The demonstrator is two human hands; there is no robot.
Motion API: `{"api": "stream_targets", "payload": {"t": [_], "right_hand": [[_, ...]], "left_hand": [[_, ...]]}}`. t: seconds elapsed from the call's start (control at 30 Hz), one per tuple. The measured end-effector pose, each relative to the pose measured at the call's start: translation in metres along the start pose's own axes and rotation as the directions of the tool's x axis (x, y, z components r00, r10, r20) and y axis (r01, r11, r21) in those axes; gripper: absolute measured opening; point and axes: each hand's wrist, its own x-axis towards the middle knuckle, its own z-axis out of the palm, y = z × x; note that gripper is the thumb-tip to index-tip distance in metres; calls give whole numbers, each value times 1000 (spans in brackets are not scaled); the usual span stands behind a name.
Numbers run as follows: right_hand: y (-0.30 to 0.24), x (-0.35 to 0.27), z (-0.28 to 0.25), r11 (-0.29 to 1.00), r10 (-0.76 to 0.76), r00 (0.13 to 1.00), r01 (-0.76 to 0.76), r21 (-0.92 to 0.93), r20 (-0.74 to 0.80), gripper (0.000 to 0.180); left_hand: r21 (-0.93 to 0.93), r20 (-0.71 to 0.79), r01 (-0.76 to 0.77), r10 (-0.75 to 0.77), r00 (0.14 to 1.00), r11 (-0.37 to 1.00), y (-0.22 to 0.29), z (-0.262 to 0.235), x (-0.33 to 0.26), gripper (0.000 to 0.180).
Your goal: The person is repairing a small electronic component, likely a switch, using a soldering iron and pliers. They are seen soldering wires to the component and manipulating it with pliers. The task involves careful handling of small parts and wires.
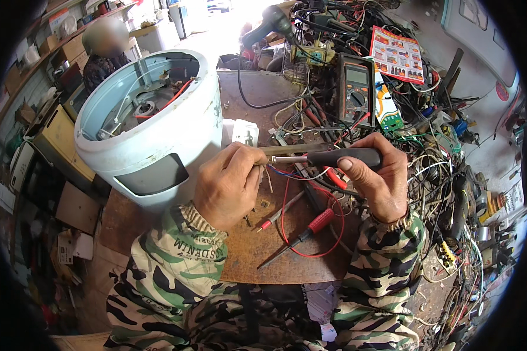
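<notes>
My right hand (386, 178) is wrapped round the black handle of a screwdriver (339, 158), thumb along its underside. The metal shaft points left, its tip meeting the fingers of my left hand (228, 184). Those fingers are pinched together on a small part, mostly hidden, with a brass-coloured end showing. Thin coloured wires (293, 172) run just below the shaft. On the brown bench (240, 266) under my hands lie a red-and-black test probe (316, 225) and a second, slimmer probe (281, 210), with a looped red lead (287, 234).
A pale round appliance housing (202, 126), open on top, stands left of my hands. A multimeter (355, 88), a red flyer (395, 55) and tangled cables (439, 175) crowd the right. A black gun-shaped tool (272, 26) stands behind. Another person (102, 58) is at far left.
</notes>
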Motion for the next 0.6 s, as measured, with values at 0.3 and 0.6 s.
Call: {"api": "stream_targets", "payload": {"t": [0.3, 0.6], "right_hand": [[3, 5, 1, 992, 121, 993, -122, -15, -12, 37], [8, 4, 6, 976, 40, 999, -31, 216, -37, 30]], "left_hand": [[153, 4, -169, 170, 985, 974, 3, -9, 2, 24], [130, -14, -93, 96, 995, 987, -2, 2, 3, 28]]}}
